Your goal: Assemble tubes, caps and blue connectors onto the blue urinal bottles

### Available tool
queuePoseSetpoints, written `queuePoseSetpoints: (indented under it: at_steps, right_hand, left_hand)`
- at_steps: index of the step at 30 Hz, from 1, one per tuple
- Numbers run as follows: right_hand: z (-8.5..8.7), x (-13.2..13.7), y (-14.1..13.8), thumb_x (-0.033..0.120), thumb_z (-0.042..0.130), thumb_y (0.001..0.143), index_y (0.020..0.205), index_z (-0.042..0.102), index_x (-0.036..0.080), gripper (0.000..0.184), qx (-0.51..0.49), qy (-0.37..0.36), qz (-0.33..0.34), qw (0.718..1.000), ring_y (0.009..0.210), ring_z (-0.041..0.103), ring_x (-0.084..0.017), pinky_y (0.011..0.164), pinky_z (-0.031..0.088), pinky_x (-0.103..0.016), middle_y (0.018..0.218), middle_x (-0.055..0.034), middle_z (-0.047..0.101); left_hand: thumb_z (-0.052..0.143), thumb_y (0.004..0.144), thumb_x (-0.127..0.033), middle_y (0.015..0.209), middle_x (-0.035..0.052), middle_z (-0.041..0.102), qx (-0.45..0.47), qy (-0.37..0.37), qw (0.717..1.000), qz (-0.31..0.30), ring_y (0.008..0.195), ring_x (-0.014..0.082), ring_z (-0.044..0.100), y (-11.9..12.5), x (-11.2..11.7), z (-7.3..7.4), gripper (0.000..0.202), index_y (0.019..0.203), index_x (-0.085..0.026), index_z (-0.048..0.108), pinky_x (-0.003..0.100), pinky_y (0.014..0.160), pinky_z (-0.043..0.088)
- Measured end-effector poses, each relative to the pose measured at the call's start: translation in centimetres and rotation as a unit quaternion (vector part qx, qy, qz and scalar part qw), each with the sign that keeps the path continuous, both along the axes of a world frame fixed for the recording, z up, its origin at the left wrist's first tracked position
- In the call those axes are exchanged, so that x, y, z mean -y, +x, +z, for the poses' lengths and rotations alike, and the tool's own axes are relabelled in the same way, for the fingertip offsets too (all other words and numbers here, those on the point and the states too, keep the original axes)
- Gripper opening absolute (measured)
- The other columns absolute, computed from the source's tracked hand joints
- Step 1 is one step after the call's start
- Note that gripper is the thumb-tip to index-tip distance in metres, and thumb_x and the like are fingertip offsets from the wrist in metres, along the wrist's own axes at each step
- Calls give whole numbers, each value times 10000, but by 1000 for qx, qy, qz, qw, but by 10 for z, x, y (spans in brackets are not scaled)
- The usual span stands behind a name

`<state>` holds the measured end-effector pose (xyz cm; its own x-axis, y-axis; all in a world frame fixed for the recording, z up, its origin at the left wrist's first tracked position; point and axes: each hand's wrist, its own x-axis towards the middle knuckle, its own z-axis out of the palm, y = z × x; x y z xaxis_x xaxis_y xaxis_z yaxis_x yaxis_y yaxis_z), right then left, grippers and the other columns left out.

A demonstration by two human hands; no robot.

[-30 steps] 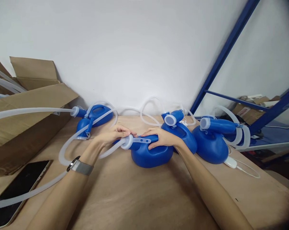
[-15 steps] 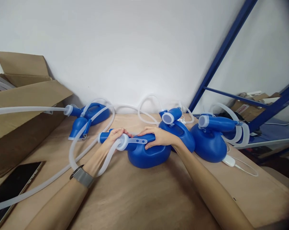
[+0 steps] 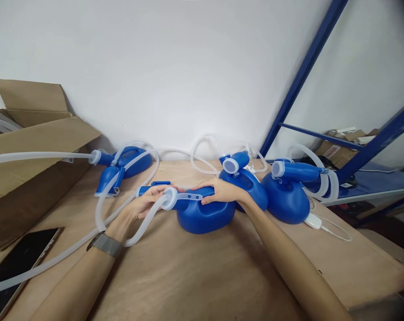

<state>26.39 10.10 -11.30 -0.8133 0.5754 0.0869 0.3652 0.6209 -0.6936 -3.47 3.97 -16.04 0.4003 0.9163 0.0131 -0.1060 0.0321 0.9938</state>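
With the hose [image 3: 148, 221] now drooping lower, seemingly easing its pull, we have our left grip [image 3: 149, 199] curled around the white cap [image 3: 170, 199] and our right grip [image 3: 224, 191] holding the blue bottle [image 3: 205, 219], forward of the tabletop's [image 3: 198, 276] back edge

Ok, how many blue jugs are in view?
4: the front jug under the right hand, the middle jug behind it, the right jug beside that, and the left jug near the cardboard box. The box may hide more.
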Motion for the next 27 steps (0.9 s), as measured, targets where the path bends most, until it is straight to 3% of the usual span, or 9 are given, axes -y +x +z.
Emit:
queuePoseSetpoints:
  at_steps: [4,10,14,18,21,24,27]
  right_hand:
    - [0,1,0,495,850,790,1299,749,333,543,10,10,-15,1000,1254,680,-318,1123,498,-452,1317,-13,750]
    - [1,1,0,494,852,791,1297,752,308,548,8,9,-6,1000,1216,702,-310,1108,511,-439,1291,-27,762]
    - [1,0,0,515,831,814,1326,733,305,562,16,12,-11,1000,1247,685,-308,1123,496,-436,1330,-29,744]
    - [2,1,0,543,814,827,1342,721,305,575,20,4,-8,1000,1294,655,-303,1152,468,-420,1370,-23,722]
    - [3,2,0,544,811,829,1339,722,298,574,25,0,-12,1000,1288,659,-296,1154,466,-406,1375,-21,719]
    - [3,3,-1,532,806,835,1329,726,290,556,28,3,-25,999,1285,661,-294,1150,469,-402,1377,-24,717]
    - [3,5,-2,517,791,852,1327,725,283,533,27,11,-38,999,1290,657,-289,1154,464,-400,1369,-24,722]
  left_hand:
    - [761,760,-443,1173,80,791,18,5,1000,9,1143,370,705,6,4,0,307,987,-240,799,481,951,578]
    - [823,734,-454,1168,96,793,21,1,1000,9,1131,344,722,2,2,3,382,1053,-245,790,451,937,589]
    - [872,736,-364,1254,158,762,-21,-10,999,-32,1125,326,731,-13,3,29,539,1236,-205,746,434,968,579]
    - [837,803,-287,1557,117,565,-91,8,987,-136,1409,322,549,-22,9,52,695,1457,-274,601,429,1115,498]
    - [849,790,-384,1570,87,546,-142,26,978,-153,1456,333,481,-22,8,46,751,1481,-297,567,451,1163,457]
    - [840,743,-541,1459,102,630,-186,39,975,-118,1367,369,543,-22,3,30,738,1392,-252,641,483,1140,473]
    - [794,753,-572,1364,93,684,-238,70,966,-73,1261,359,610,-24,1,23,684,1347,-255,668,471,1062,527]
